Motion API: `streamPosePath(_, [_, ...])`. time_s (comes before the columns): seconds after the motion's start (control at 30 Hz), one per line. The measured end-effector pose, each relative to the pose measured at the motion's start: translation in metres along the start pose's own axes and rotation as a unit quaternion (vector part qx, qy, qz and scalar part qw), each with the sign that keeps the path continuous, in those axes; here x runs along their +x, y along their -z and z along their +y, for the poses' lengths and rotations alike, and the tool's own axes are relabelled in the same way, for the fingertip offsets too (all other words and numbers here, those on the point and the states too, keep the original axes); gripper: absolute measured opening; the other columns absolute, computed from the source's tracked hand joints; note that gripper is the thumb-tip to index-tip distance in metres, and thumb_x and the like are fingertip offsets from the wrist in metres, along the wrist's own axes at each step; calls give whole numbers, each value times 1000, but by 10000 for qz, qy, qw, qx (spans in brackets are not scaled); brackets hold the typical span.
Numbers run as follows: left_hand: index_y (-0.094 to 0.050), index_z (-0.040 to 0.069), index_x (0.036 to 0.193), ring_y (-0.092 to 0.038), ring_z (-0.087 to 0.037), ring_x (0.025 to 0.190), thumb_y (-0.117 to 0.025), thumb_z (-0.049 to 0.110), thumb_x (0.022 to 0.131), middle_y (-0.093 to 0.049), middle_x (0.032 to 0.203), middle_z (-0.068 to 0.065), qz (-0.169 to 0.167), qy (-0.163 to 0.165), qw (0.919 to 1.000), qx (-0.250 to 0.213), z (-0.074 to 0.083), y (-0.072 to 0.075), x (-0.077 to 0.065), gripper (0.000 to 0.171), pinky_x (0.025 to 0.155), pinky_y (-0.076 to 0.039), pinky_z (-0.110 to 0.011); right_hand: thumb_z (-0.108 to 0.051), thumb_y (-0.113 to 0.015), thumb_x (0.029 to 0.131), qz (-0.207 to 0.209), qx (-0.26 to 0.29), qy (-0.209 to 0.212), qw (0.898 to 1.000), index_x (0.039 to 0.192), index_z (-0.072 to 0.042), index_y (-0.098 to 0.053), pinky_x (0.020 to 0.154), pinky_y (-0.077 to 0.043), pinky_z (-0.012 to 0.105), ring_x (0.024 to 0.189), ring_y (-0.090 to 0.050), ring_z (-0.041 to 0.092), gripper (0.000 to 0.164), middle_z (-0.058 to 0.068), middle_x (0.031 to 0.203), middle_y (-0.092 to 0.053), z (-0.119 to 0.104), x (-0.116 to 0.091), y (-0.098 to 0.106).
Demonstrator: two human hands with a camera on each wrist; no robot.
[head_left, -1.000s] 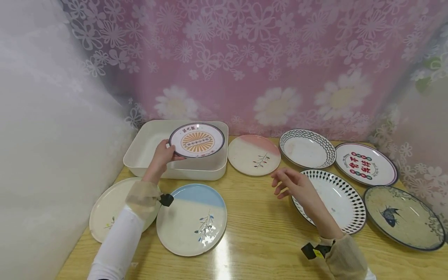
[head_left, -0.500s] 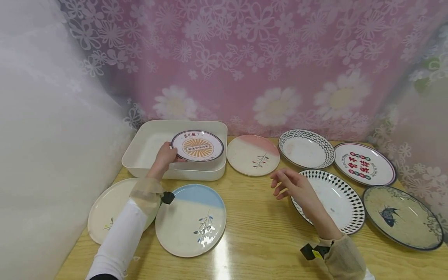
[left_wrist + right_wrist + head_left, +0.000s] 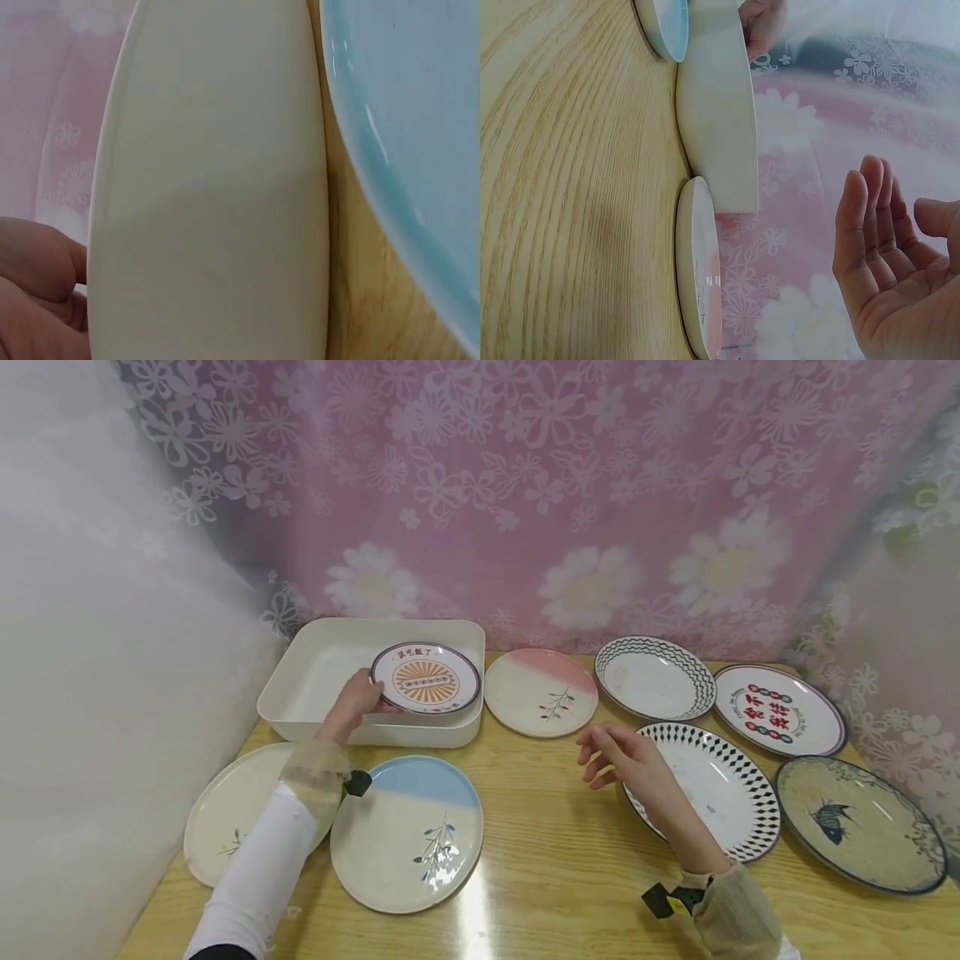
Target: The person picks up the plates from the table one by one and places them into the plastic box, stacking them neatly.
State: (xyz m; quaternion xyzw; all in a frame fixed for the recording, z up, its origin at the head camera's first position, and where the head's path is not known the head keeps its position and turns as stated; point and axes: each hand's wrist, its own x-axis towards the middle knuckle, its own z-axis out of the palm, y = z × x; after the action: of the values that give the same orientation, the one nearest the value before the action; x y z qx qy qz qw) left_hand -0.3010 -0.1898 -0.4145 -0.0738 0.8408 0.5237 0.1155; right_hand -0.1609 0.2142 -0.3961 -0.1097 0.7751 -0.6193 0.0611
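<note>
My left hand point(image 3: 358, 697) grips the left edge of a white plate point(image 3: 425, 679) with a dark rim, an orange sunburst and red lettering. The plate is held over the right part of a cream rectangular bin point(image 3: 315, 668), overlapping its front rim in the head view. In the left wrist view the bin wall point(image 3: 210, 187) fills the middle and hides the held plate; part of the left hand point(image 3: 37, 292) shows behind it. My right hand point(image 3: 626, 760) hovers with relaxed fingers by the diamond-rimmed plate point(image 3: 720, 789), holding nothing. Its loosely bent fingers point(image 3: 881, 217) show in the right wrist view.
Around the bin lie a pink-and-cream plate point(image 3: 540, 693), a blue-and-cream plate point(image 3: 390, 852) and a cream plate point(image 3: 217, 810). On the right are a wavy-rimmed plate point(image 3: 656, 681), a red-lettered plate point(image 3: 780, 710) and a fish plate point(image 3: 862, 827). A floral curtain point(image 3: 480, 527) hangs behind.
The held plate has come down slightly towards the bin, and its tilt has changed a little. My left hand lowered with it. The right hand stays where it was.
</note>
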Motion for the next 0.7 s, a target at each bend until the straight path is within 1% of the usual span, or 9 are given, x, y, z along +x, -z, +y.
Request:
streamPosePath(0.13, [-41, -15, 140, -64, -6, 61, -33, -3, 103, -65, 100, -20, -151, -20, 9977, 655, -1, 4, 4, 40, 65, -55, -20, -31, -44, 110, -32, 14, 30, 10000, 116, 4, -61, 67, -61, 38, 75, -68, 19, 39, 7, 93, -64, 0, 0, 0])
streamPosePath(0.17, [-42, -16, 139, -65, -8, 64, -35, -3, 102, -65, 104, -22, -138, 2, 9962, 857, -1, 4, 5, 40, 69, -55, -22, -31, -44, 110, -34, 16, 33, 10000, 116, 4, -61, 67, -61, 38, 75, -68, 19, 39, 7, 92, -64, 0, 0, 0])
streamPosePath(0.23, [-45, -17, 137, -69, -17, 73, -38, -3, 101, -65, 112, -26, -100, 79, 9926, 1209, -3, 6, 7, 39, 77, -55, -27, -31, -44, 110, -29, 25, 14, 10000, 116, 4, -61, 67, -61, 38, 75, -68, 19, 39, 7, 93, -64, 1, 0, 0])
streamPosePath(0.3, [-47, -19, 134, -67, -24, 86, -43, -1, 100, -62, 119, -29, -35, 175, 9865, 1630, -5, 8, 8, 38, 86, -53, -33, -31, -44, 110, -26, 22, -25, 10000, 116, 4, -61, 67, -61, 38, 76, -68, 19, 39, 8, 93, -64, 1, 0, -1])
streamPosePath(0.37, [-51, -20, 129, -64, -30, 96, -48, 1, 100, -61, 122, -31, 5, 252, 9788, 2031, -6, 8, 9, 36, 93, -51, -39, -31, -44, 110, -20, 5, -72, 10000, 117, 4, -60, 68, -61, 37, 76, -68, 19, 40, 9, 94, -64, 1, 0, -1])
streamPosePath(0.4, [-52, -20, 126, -63, -32, 98, -50, 1, 99, -61, 123, -32, 5, 289, 9759, 2165, -6, 9, 9, 35, 95, -51, -41, -31, -45, 110, -15, 1, -98, 10000, 117, 5, -60, 68, -61, 37, 76, -68, 18, 40, 9, 94, -64, 1, 0, -1])
streamPosePath(0.47, [-55, -20, 122, -59, -31, 98, -55, 3, 99, -61, 122, -32, 38, 301, 9685, 2470, -6, 9, 9, 33, 98, -50, -44, -31, -45, 110, -10, -6, -132, 9999, 118, 5, -60, 68, -61, 37, 76, -68, 18, 40, 9, 94, -63, 1, 0, -1])
streamPosePath(0.53, [-58, -18, 119, -59, -30, 95, -57, 3, 98, -63, 120, -31, 31, 345, 9663, 2551, -7, 10, 10, 30, 98, -50, -45, -31, -45, 110, 3, -10, -137, 9999, 118, 5, -60, 68, -61, 37, 76, -68, 18, 40, 9, 94, -63, 2, 0, -1])
streamPosePath(0.7, [-61, -16, 117, -59, -28, 90, -56, 3, 96, -64, 118, -29, 18, 502, 9684, 2442, -8, 10, 10, 28, 92, -53, -44, -30, -45, 110, 14, -9, -83, 10000, 117, 5, -60, 68, -61, 38, 75, -68, 18, 39, 9, 93, -64, 3, 0, -1])
